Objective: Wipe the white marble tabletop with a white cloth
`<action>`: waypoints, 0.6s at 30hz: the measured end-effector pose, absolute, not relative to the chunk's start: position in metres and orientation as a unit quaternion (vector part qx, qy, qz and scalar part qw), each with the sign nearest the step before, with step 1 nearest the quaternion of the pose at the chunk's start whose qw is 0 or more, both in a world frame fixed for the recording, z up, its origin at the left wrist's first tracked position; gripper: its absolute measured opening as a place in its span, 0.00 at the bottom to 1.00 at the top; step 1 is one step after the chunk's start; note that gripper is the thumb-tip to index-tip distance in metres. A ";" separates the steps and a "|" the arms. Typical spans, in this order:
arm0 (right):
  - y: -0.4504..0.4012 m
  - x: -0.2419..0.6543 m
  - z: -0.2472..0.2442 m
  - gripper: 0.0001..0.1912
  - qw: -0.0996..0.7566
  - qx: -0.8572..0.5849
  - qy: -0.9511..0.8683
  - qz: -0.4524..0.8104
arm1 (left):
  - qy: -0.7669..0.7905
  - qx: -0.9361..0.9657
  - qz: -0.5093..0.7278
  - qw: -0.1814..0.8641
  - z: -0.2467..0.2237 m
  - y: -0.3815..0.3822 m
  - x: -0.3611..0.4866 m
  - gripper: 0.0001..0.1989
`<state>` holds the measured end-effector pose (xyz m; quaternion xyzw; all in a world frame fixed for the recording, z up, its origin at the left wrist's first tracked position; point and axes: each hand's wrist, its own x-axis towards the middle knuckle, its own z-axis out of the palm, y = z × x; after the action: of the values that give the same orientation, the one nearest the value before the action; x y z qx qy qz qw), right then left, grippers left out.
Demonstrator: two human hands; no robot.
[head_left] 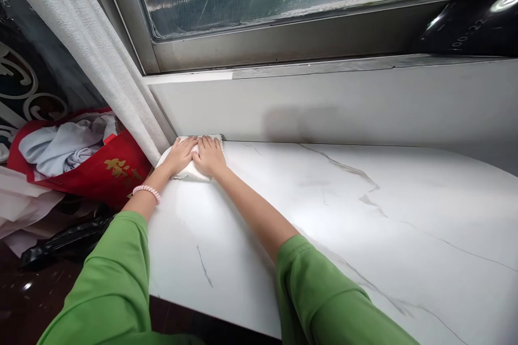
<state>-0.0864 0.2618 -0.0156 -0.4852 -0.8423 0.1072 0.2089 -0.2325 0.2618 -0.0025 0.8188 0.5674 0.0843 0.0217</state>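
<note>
A white cloth [192, 173] lies folded at the far left corner of the white marble-patterned tabletop [251, 226], close against the wall. My left hand [181, 155] rests flat on its left part, fingers stretched out. Beside it my right hand [209, 157] presses flat on the cloth's right part, with the fingers pointing toward the wall. The two hands touch or nearly touch at the thumbs. Their palms hide much of the cloth. A pink coiled band [147, 190] circles my left wrist.
A white curtain [93, 48] hangs by the table's left corner. Left of the table stands a red bag [121, 164] with light clothes [67, 145] in it, above a black plastic-looking bundle [67, 240]. A metal-framed window [283, 40] runs behind; a dark digital-display device [473, 27] is at upper right.
</note>
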 end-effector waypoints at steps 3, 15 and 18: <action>0.242 -0.082 -0.014 0.32 0.197 -0.475 -0.850 0.118 | 0.572 0.817 0.072 0.017 -0.003 0.237 -0.229 0.25; 0.080 -0.037 -0.009 0.33 0.211 -0.429 -0.870 0.124 | 0.558 0.826 0.072 -0.022 0.000 0.066 -0.192 0.26; 0.046 -0.016 -0.006 0.33 0.207 -0.413 -0.878 0.126 | 0.554 0.828 0.085 -0.034 0.000 0.029 -0.174 0.25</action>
<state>-0.0162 0.0459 -0.0063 -0.4128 -0.8779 0.1263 0.2073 -0.1739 0.0288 -0.0002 0.8276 0.5538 0.0853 -0.0338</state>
